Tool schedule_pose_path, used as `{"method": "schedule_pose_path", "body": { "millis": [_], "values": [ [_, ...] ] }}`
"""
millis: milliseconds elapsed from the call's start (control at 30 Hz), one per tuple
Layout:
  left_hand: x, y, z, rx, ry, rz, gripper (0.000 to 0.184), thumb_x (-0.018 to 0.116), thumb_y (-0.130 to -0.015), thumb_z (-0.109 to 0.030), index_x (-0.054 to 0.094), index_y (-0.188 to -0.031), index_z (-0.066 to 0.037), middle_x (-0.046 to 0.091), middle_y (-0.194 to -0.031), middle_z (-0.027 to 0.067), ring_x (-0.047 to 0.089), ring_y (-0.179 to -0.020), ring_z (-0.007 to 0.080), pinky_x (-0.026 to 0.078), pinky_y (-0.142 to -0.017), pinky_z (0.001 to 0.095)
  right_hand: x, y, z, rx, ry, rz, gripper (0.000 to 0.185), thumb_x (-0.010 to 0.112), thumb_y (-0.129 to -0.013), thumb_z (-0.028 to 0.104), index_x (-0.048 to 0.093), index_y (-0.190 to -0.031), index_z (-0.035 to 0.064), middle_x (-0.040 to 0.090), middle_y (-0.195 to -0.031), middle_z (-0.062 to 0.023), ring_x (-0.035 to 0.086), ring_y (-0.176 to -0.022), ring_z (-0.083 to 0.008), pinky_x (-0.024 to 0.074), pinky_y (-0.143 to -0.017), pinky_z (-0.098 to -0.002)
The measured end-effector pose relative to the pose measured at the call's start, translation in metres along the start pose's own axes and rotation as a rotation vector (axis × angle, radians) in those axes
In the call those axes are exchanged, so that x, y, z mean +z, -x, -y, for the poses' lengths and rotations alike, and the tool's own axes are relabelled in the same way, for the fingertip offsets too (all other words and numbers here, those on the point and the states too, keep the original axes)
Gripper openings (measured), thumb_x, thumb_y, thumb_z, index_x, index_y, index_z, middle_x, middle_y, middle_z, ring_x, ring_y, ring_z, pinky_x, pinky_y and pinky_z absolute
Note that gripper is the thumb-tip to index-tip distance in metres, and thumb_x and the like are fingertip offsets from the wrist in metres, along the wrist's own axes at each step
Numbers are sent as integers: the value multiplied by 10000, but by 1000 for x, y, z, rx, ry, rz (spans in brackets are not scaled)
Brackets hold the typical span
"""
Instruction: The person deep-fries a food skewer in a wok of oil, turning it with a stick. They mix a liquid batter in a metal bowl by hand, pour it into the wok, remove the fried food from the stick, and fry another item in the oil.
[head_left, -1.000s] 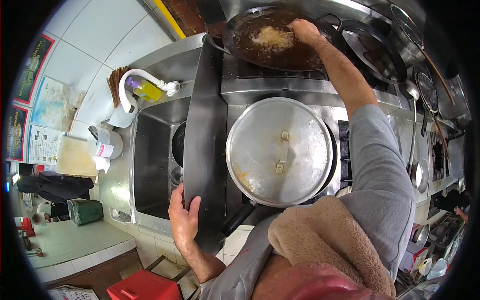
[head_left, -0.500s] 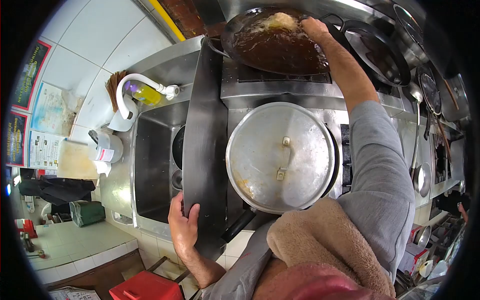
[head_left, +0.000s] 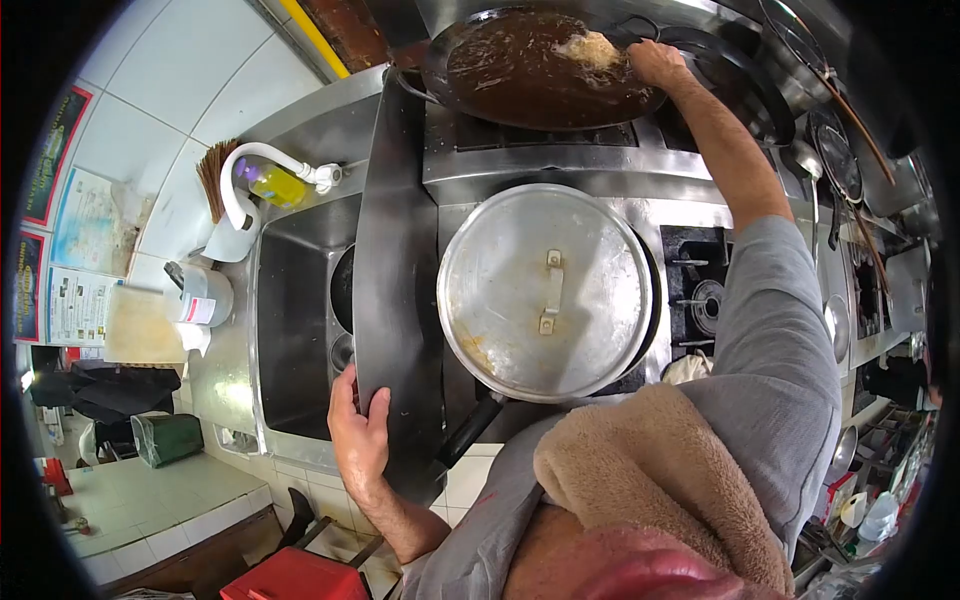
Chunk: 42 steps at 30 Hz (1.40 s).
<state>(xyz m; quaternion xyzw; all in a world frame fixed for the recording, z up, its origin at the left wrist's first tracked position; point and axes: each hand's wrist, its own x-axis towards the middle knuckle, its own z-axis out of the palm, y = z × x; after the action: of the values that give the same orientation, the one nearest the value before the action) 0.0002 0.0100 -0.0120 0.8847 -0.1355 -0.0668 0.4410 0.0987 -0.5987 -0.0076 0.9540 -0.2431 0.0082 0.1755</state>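
Bare fingers work close to a bubbling bath of dark brown liquid (head_left: 530,80), apparently cooking oil, in a wide, dark metal wok (head_left: 545,124), as a person's right hand (head_left: 657,65) hovers at the pan's right end, fingers bunched; whether anything is pinched between them cannot be told. A pale golden, frothy clump (head_left: 592,50) lies in the liquid just left of the fingertips, toward the far rim. The left hand (head_left: 360,432), well apart from the right, clasps the near part of a tall, dark grey metal panel (head_left: 400,250) beside a steel sink (head_left: 295,330), fingers on the sink side and thumb on the other. The main danger appears to be a burn: a slip of the fingers, or a sudden drop of the clump, could spatter the unprotected hand and forearm. A wrist knocking the rim might slop liquid over the stove. Nearer the body, a black handle (head_left: 470,430) juts from beneath a round, silver-coloured metal lid (head_left: 520,290); a lean forward against it could shove the covered vessel askew.
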Motion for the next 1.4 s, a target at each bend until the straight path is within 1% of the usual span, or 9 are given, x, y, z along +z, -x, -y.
{"method": "schedule_pose_path", "body": {
  "millis": [67, 133, 233, 333, 467, 567, 1100, 1300, 1400],
  "values": [
    [0, 0, -1, -7, 0, 7, 385, 602, -787, -26, 488, -1150, 33, 575, -1012, 162, 583, -887, 242, 455, -794, 325, 1, 11, -9, -20, 41, -18, 262, 456, -851, 129, 605, -1064, 95, 636, -994, -158, 614, -948, -318, 509, -780, -424],
    [0, 1, -1, 3, -24, -8, 387, 599, -791, -20, 484, -1156, 37, 573, -1023, 169, 586, -902, 247, 457, -800, 329, 5, 27, -18, -50, -34, -146, 267, 473, -815, 106, 572, -1063, 101, 633, -875, -186, 616, -873, -350, 501, -720, -455],
    [0, 2, 3, 29, -13, -1, 391, 599, -792, -19, 478, -1158, 44, 571, -1032, 175, 589, -911, 252, 460, -804, 332, -1, 48, -26, -105, -65, -125, 304, 482, -796, 100, 571, -1086, 130, 631, -855, -193, 614, -855, -353, 493, -713, -469],
    [0, 2, 3, 30, 11, -3, 395, 604, -791, -24, 477, -1158, 50, 570, -1038, 184, 585, -921, 262, 461, -804, 332, -22, 70, -16, -92, -78, -65, 278, 500, -780, 119, 611, -1036, 122, 639, -913, -190, 622, -882, -334, 499, -763, -433],
    [-1, 3, 5, 40, -38, -14, 402, 607, -788, -24, 475, -1160, 52, 568, -1040, 191, 580, -931, 274, 458, -811, 336, -32, 79, -2, -112, -87, -23, 272, 491, -767, 122, 622, -1004, 91, 640, -905, -193, 619, -884, -343, 493, -766, -443],
    [-1, 5, 6, 87, -47, -16, 409, 609, -785, -26, 475, -1164, 50, 566, -1047, 197, 573, -946, 282, 452, -822, 341, -42, 95, 13, -194, -163, -57, 253, 480, -764, 132, 624, -941, 25, 635, -893, -212, 618, -880, -347, 489, -767, -443],
    [-2, 8, 1, 82, -38, -25, 421, 604, -783, -10, 464, -1174, 55, 561, -1072, 201, 569, -980, 278, 447, -851, 344, -71, 113, 71, -304, -229, 29, 243, 483, -763, 116, 617, -952, 40, 636, -902, -195, 618, -873, -347, 486, -761, -449],
    [-1, 6, 3, 95, -23, -17, 420, 597, -786, -2, 460, -1179, 57, 557, -1080, 197, 570, -985, 272, 446, -858, 341, -54, 86, 58, -177, -280, -75, 257, 499, -794, 128, 603, -1028, 113, 627, -963, -163, 608, -924, -325, 491, -767, -447],
    [-1, 6, 1, 79, -30, -14, 418, 594, -788, 1, 459, -1181, 57, 557, -1080, 193, 572, -981, 266, 449, -854, 337, -49, 68, 60, -161, -247, -77, 236, 494, -807, 124, 596, -1018, 105, 629, -963, -149, 605, -931, -321, 493, -762, -442]
  ]
}}
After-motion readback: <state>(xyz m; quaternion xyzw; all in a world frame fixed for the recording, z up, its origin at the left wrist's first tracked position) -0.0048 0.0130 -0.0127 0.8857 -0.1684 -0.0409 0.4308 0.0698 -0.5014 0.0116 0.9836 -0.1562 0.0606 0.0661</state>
